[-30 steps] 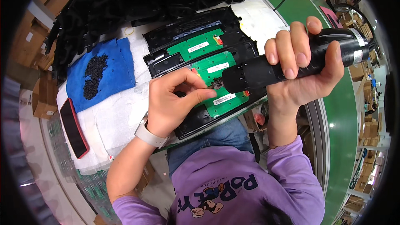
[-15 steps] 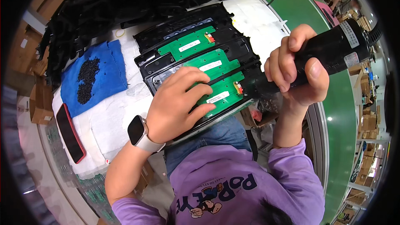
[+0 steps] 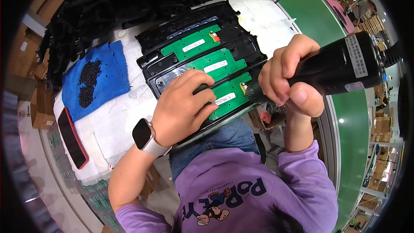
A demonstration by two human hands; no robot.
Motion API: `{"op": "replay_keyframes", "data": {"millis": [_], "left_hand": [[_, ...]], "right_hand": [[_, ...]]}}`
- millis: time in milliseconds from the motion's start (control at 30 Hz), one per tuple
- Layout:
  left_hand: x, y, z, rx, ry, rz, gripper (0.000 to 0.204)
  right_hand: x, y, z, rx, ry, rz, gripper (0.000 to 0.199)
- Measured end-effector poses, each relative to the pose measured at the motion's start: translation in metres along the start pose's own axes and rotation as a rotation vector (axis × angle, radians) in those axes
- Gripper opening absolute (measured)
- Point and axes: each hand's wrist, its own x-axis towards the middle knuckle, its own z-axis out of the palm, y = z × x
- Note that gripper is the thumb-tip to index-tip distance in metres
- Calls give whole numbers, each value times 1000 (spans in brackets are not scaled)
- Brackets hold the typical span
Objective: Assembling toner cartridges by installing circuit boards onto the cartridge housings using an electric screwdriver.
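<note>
My right hand (image 3: 293,77) is wrapped round the black barrel of an electric screwdriver (image 3: 336,67). The tool lies slanted, its nose at the right end of the nearest green circuit board (image 3: 230,95), beside a small connector. Whether its tip touches a screw is hidden. My left hand (image 3: 183,105) rests on the left part of that board, fingers bent and slightly apart, with nothing visible in them. Another green circuit board (image 3: 222,60) and a farther circuit board (image 3: 194,45) sit in black plastic housings (image 3: 151,64). Each board carries a white label.
On the left, a blue cloth (image 3: 114,67) bears a pile of small black screws (image 3: 89,84). A red-edged phone (image 3: 72,138) lies nearer. Many black plastic parts (image 3: 129,0) are heaped at the back. A green surface (image 3: 351,133) runs along the right.
My right hand has brought the screwdriver left and slightly down, so its nose now reaches the nearest board's right end. My left hand has hardly moved; the housings have shifted slightly left.
</note>
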Motion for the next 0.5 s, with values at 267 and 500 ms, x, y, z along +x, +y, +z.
{"op": "replay_keyframes", "data": {"millis": [267,500], "left_hand": [[-2,0,-2,68,20,26,13],[-7,-2,-30,240,212,23,7]], "right_hand": [[-6,8,17,-163,47,-76,33],[-7,-8,-2,-13,-92,-231,39]]}}
